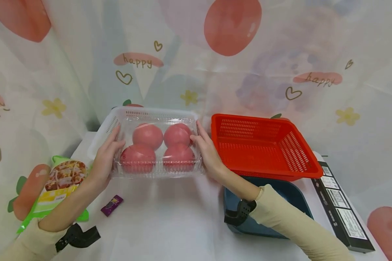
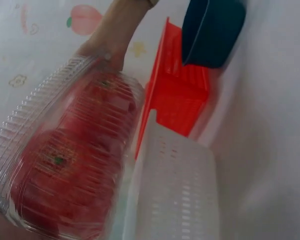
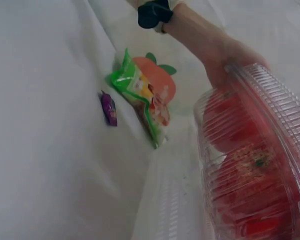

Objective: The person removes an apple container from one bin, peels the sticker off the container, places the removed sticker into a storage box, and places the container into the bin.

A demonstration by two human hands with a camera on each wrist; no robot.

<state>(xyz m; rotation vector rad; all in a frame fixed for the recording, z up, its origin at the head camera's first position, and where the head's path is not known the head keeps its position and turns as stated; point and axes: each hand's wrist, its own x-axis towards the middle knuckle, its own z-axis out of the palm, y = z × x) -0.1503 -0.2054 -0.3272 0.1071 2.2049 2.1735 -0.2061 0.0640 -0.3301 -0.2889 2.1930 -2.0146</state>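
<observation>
Right now the left hand (image 1: 106, 159) and the right hand (image 1: 207, 152) are clasping the two short ends of a clear clamshell box (image 1: 158, 150), fingers curled against its ribbed walls, so each grip is closed on the box. It is holding four red tomatoes (image 1: 147, 136) packed two by two. The box is sitting in, or just above, a white perforated basket (image 1: 107, 125); whether it is touching the basket floor cannot be told.

Judging by the thin ribbed plastic seen from the wrist views, the box is probably going to flex and feel slippery, and the fruit inside is giving it some weight and bruising easily. Holding it from both ends, low near the base, with even pressure looks the safest way, since squeezing the lid could pop it.

Just to the right of the clamshell box, a red basket (image 1: 264, 145) is resting tilted on a dark blue tub (image 1: 290, 192), and beyond that a black carton (image 1: 343, 210) is lying with white printed labels too small to read. To the left of the box a green snack pouch (image 1: 63, 181) is showing a food photo, its wording unreadable, and a small purple wrapper (image 1: 111, 205) is lying nearer the person on the bench (image 1: 170, 224). Behind the box, the backdrop cloth (image 1: 281, 54) is carrying the word "happy" twice.
</observation>
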